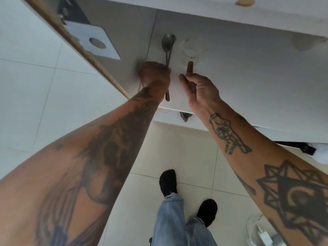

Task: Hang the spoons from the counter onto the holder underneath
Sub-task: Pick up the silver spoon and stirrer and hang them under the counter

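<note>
My left hand [154, 75] is closed around two metal spoons [166, 44] with wooden handles. Their bowls point away from me over the white counter [248, 71], and one brown handle end sticks out below my fist. My right hand [197, 89] pinches another wooden handle [189, 68] that stands up from my fingers; its far end is hidden. A dark holder piece [184, 116] shows under the counter's front edge, between my two forearms.
A clear glass [192, 48] stands on the counter just beyond my right hand. A wooden strip [79, 50] and a grey plate with a round hole [96, 41] lie at the left. Below are pale floor tiles, my jeans and black socks [167, 181].
</note>
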The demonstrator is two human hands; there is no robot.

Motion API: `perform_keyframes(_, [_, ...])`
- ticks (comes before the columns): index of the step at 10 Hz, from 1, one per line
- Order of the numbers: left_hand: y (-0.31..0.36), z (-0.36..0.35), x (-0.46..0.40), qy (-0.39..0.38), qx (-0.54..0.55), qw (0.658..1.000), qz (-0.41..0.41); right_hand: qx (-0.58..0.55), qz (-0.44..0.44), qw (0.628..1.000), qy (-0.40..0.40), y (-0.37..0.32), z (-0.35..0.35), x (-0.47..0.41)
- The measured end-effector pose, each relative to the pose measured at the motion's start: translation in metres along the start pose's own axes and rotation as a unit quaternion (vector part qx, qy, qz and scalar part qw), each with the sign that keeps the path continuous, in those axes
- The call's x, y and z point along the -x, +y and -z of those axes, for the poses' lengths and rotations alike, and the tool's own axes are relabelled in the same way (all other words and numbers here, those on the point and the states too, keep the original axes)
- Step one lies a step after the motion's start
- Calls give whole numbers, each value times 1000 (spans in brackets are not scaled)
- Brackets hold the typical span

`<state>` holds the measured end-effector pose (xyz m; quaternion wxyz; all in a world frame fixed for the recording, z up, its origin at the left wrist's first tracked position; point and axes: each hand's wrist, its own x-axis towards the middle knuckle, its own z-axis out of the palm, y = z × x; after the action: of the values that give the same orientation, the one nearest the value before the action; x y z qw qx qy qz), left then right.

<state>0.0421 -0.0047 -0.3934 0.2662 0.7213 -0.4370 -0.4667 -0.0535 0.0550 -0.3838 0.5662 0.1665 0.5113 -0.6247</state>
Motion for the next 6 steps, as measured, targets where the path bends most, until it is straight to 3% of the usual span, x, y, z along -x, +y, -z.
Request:
perform_keyframes(1, [7,1,4,-4,-44,999,3,25,4,1000,-13,-1,0,6])
perform_keyframes(2, [1,10,20,33,-148,986,-76,62,4,998,-17,-5,4,8])
perform_keyframes(3, [7,11,18,39,-197,976,-84,84,-9,996,-26,-10,12,15])
perform_keyframes(4, [15,12,36,17,-71,997,6,103,-37,993,-36,-16,32,35])
perform_keyframes(6, [33,54,112,15,-145,987,-73,64,-52,996,-15,-51,85,102])
